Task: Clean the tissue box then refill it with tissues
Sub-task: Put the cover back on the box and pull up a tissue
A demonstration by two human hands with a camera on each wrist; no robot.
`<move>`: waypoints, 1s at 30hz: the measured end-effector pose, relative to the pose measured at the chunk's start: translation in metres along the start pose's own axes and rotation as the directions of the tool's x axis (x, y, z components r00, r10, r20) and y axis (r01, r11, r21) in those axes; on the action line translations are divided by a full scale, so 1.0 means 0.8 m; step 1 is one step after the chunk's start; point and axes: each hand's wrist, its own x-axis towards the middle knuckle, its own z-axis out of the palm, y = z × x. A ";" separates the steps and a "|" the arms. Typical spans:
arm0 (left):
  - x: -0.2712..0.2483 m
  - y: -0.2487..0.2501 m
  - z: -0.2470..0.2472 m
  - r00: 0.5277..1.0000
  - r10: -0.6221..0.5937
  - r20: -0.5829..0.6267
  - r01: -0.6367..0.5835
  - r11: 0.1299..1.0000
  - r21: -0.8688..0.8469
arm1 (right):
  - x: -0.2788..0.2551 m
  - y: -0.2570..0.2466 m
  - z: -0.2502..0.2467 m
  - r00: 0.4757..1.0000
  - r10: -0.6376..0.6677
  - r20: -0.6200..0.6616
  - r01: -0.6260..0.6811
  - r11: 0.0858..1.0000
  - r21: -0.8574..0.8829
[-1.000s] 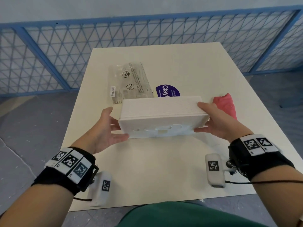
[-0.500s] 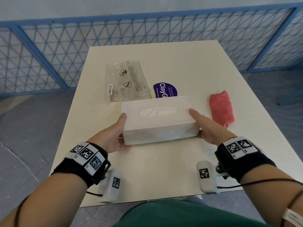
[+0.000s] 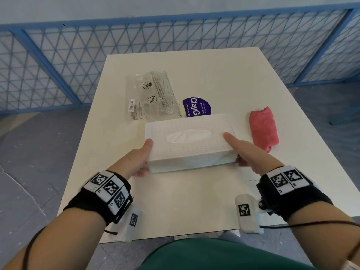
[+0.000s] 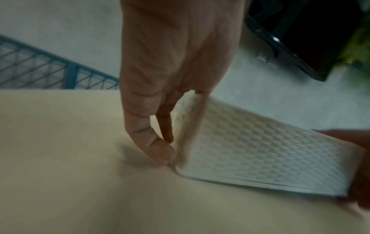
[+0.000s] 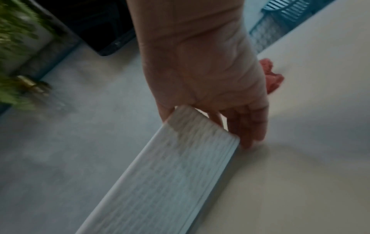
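A white textured tissue box [image 3: 189, 145] lies on the cream table [image 3: 185, 207], its oval opening facing up with tissue showing in it. My left hand [image 3: 139, 158] grips the box's left end, thumb on top and fingers down its side [image 4: 160, 142]. My right hand [image 3: 245, 151] grips the right end the same way. In the left wrist view the box [image 4: 260, 155] has its lower edge at the tabletop. The right wrist view shows the box [image 5: 170, 174] running away from my right hand [image 5: 240, 126].
A folded pink cloth [image 3: 264, 131] lies just right of the box. Behind the box are an empty clear plastic wrapper [image 3: 152, 96] and a pack with a purple round label [image 3: 196, 108]. A blue mesh fence [image 3: 78, 55] stands beyond the table's far edge.
The box was held up with its underside tipped toward me. Both hands have turned it opening-up and lowered it onto the table.
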 end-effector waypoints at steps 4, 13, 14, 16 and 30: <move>-0.009 0.018 0.003 0.885 0.339 -0.320 -0.184 0.884 0.430 | -0.009 -0.025 0.007 0.936 -0.244 -0.253 0.075 0.842 -0.535; -0.020 0.075 0.057 0.753 0.658 -0.021 -0.432 0.518 0.739 | -0.006 -0.072 0.064 0.742 -0.660 0.113 0.487 0.415 -0.769; -0.019 0.079 0.060 0.774 0.631 -0.047 -0.399 0.544 0.738 | -0.005 -0.075 0.066 0.752 -0.649 0.113 0.471 0.411 -0.781; -0.016 0.086 0.064 0.811 0.572 -0.121 -0.331 0.620 0.712 | -0.003 -0.081 0.069 0.762 -0.637 0.120 0.450 0.387 -0.805; -0.011 0.107 0.076 0.853 0.507 -0.123 -0.236 0.585 0.776 | 0.004 -0.091 0.069 0.658 -0.697 0.285 0.531 0.162 -0.832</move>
